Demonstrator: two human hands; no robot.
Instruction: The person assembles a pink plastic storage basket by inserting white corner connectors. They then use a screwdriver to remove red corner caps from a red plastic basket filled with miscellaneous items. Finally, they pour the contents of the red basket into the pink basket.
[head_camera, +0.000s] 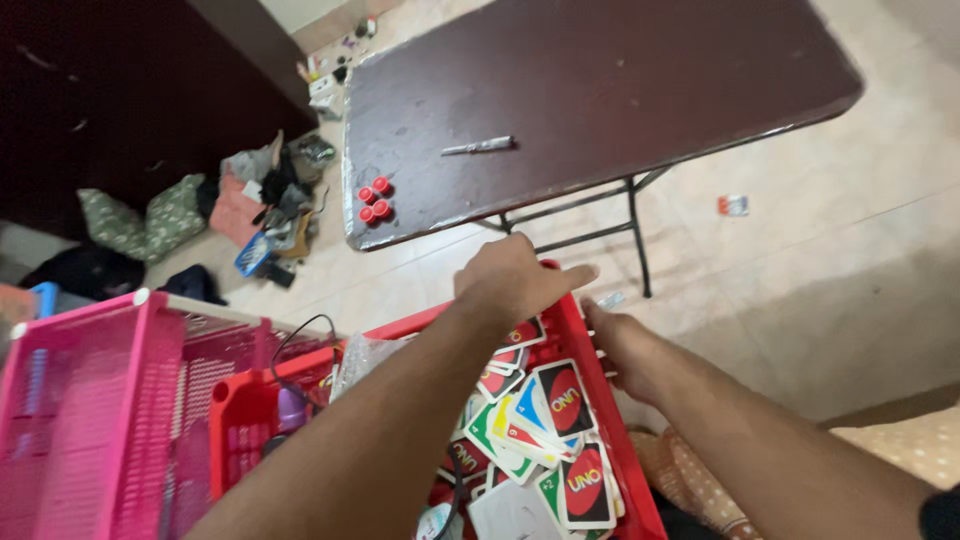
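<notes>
The red plastic lattice basket (590, 400) sits low in the near centre of the view, its far corner pointing toward the table. Loose playing cards (545, 430) in red, blue, green and yellow lie heaped inside it, face up and overlapping.

The left hand (515, 278) comes in from the near left, forearm stretched diagonally over the basket, palm down. Its fingers curl over the far rim and close on it; the thumb side cannot be seen. The right hand (620, 345) reaches in from the near right and presses against the outside of the basket's right wall, fingers wrapped on the lattice just under the rim. Both hands grasp the basket; neither touches the cards.

Touching the basket's left side stands a pink plastic lattice crate (90, 400), taller, with a black cable (300, 335) looping over the shared edge.

Beyond the far rim is a strip of bare pale tiled floor (850, 250), then the dark brown folding table (600, 90) on black metal legs. Its near-left corner carries four small red caps (374, 200); a slim silver pen (478, 146) lies mid-surface. The right side of the basket faces open floor. A pile of clothes and clutter (265, 205) lies far left, against dark furniture.
</notes>
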